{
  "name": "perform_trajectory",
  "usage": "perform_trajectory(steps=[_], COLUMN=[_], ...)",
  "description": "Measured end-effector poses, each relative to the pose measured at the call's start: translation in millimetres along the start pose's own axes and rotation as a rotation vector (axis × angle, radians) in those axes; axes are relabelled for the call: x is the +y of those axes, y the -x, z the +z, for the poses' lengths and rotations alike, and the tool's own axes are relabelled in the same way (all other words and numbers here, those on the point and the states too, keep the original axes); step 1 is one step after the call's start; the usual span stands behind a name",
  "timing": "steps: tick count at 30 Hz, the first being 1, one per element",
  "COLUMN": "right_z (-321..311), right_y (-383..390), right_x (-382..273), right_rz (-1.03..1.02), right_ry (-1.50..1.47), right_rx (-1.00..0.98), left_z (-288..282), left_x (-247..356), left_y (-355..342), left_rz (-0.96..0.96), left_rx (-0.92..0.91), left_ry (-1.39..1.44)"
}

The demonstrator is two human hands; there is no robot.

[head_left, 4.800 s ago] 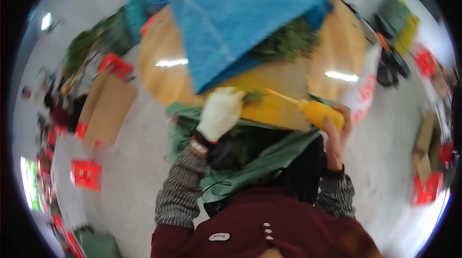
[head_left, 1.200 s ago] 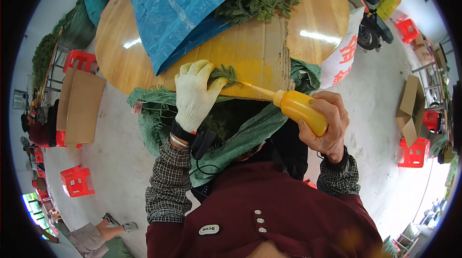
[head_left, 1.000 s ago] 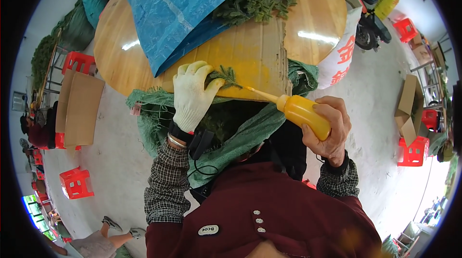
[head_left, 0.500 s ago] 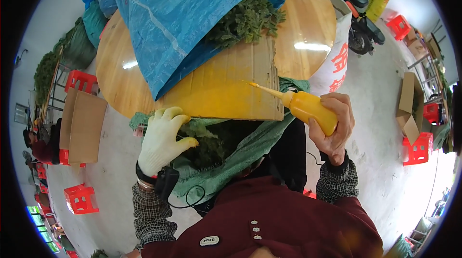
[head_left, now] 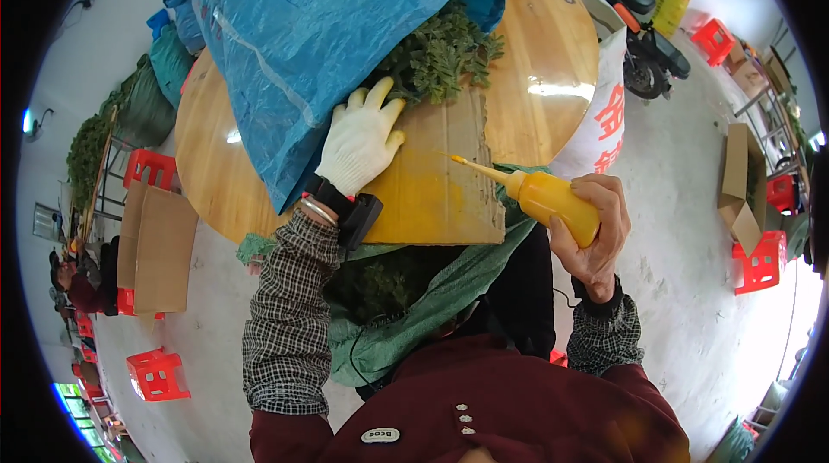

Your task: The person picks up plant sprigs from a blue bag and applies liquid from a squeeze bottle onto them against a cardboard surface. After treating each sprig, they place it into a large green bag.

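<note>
My left hand (head_left: 357,145), in a white knit glove with yellow-stained fingertips, reaches over a cardboard sheet (head_left: 432,214) stained yellow. Its fingers are spread and nothing shows in them; the fingertips are at the edge of a heap of green leafy sprigs (head_left: 445,53). Those sprigs spill from the mouth of a big blue plastic bag (head_left: 285,57). Bare and wrapped around a yellow squeeze bottle (head_left: 553,202), my right hand (head_left: 604,225) holds it tilted, its long thin nozzle pointing left above the cardboard. Below the sheet's near edge, a green woven sack (head_left: 380,351) holds more greenery (head_left: 376,286).
A round wooden table (head_left: 544,48) carries the bag and cardboard. Beside it on the right stands a white sack (head_left: 596,117) with red print, with a scooter (head_left: 643,48) behind. Red stools (head_left: 158,375) and a tall cardboard box (head_left: 160,247) are on the left floor.
My left hand has moved up and forward from the cardboard's near edge to the sprigs. My right hand still holds the bottle in nearly the same place.
</note>
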State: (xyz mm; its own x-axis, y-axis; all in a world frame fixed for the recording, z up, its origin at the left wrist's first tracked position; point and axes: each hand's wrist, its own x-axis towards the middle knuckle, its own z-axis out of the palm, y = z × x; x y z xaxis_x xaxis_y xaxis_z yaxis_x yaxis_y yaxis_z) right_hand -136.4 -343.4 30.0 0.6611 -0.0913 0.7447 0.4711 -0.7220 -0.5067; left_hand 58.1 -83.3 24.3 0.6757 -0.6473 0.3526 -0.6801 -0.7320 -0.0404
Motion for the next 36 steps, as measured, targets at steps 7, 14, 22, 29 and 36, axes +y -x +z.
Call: perform_trajectory(steps=[7,14,22,29,36], right_z=[-4,5,21,27,25], right_y=[4,9,24,26,22], right_x=[6,-13,-34,-34,-36], right_rz=[0.025,-0.054,-0.069,-0.092,-0.084], right_ry=[-0.012,-0.097,-0.099,-0.066,-0.051], right_rx=[0.044,0.065,-0.098,-0.138,-0.157], left_z=[-19,-60,-51,-21,-4], left_x=[14,44,57,49,50], left_y=[23,94,120,129,112], left_rz=[0.031,0.002,-0.054,-0.193,-0.401], left_rx=[-0.006,-0.108,-0.127,0.063,0.150], left_ry=[0.110,0.075,0.203,0.470,0.157])
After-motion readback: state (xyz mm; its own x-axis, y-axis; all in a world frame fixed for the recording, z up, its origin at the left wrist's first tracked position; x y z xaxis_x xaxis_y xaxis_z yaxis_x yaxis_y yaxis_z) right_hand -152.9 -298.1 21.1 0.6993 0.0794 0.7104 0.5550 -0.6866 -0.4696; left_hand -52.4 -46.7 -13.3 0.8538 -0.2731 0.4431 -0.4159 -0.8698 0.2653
